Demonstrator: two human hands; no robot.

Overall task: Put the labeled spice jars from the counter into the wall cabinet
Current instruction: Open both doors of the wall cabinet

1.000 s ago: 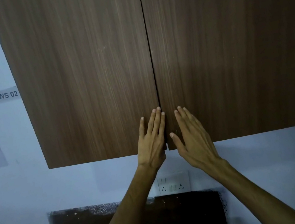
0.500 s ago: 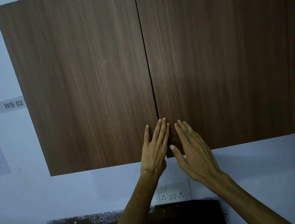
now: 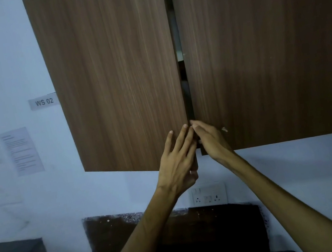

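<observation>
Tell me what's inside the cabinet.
Little shows. The left door is cracked open; through the gap there is a dark interior with a pale strip, maybe a shelf edge. The doors cover everything else. No jars visible.

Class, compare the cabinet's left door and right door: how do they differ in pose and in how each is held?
The left door has swung outward; the right door lies nearly flat. The left hand grips the left door's bottom corner; the right hand curls round the right door's inner edge. Both share brown wood grain.

Only a narrow dark gap (image 3: 179, 56) between left door (image 3: 111, 75) and right door (image 3: 269, 47).
</observation>
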